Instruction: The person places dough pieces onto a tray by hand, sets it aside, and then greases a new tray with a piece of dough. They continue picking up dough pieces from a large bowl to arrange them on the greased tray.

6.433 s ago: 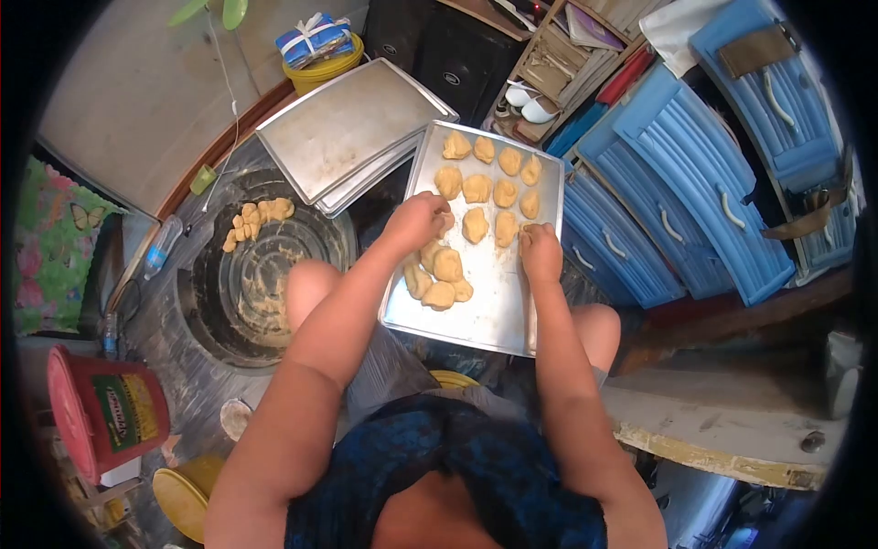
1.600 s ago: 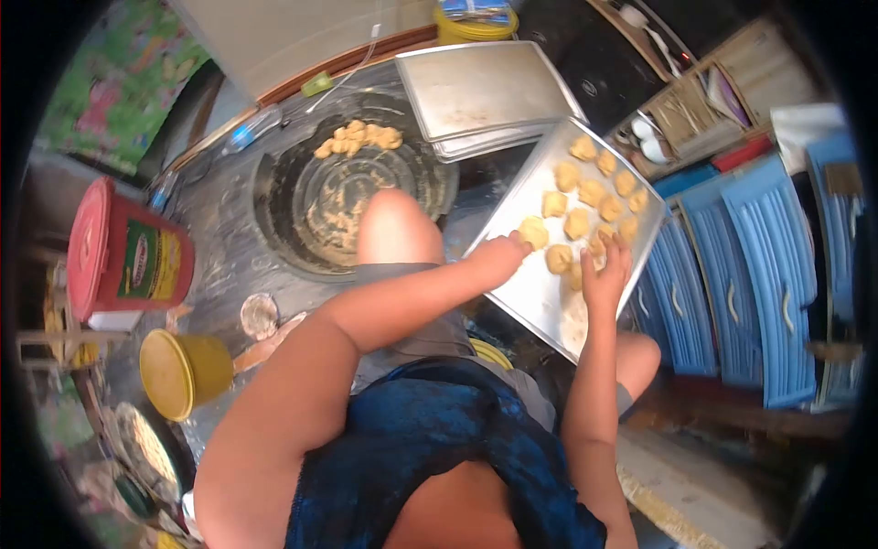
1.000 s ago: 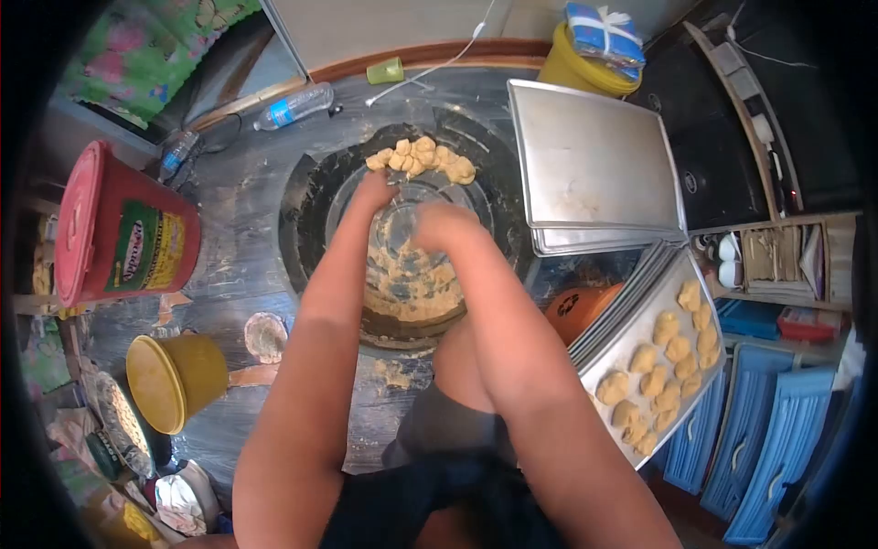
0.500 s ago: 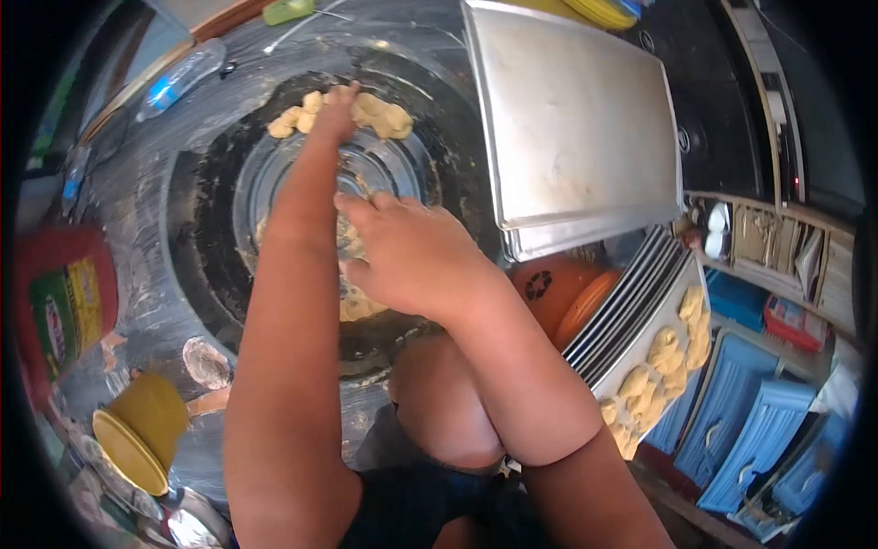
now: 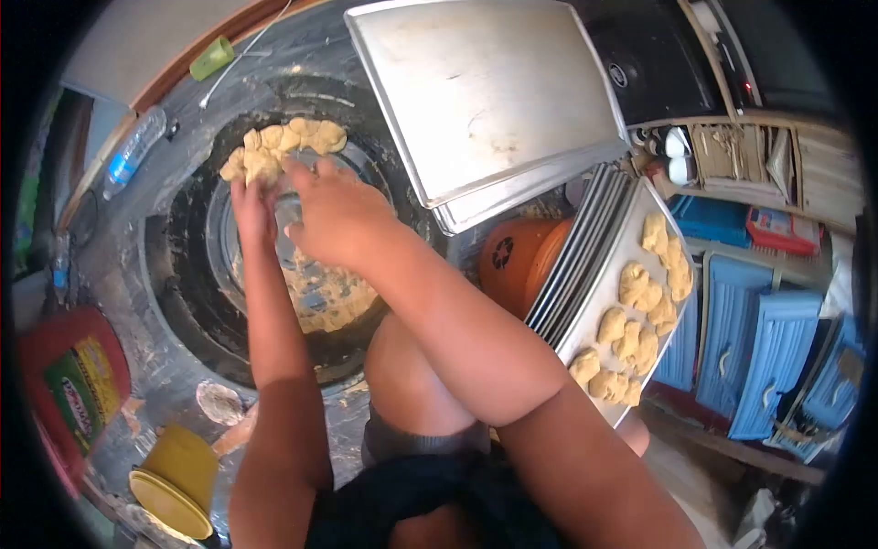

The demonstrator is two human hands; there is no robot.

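Lumps of pale yellow dough [image 5: 297, 137] lie in a row on the far side of a large dark round basin [image 5: 187, 311]. At the near end of that row, my left hand [image 5: 254, 212] has its fingers closed on a piece of dough [image 5: 260, 168], partly hidden by the fingers. Just right of it, my right hand [image 5: 343, 212] hovers over the basin, fingers apart and thumb out, with nothing in it. Its fingertips are close to the dough. Floury crumbs [image 5: 334, 293] cover the basin's bottom on the near side.
A metal baking tray [image 5: 485, 101] rests to the right of the basin. Beside an orange container [image 5: 512, 261], shaped dough pieces [image 5: 640, 288] sit on a tray atop stacked trays. A yellow bucket [image 5: 174, 480], red container [image 5: 73, 375] and plastic bottle [image 5: 133, 151] are at left.
My left hand has drawn back from the far dough row and now grips its near end. My right hand has reached forward beside it. The camera view has shifted.
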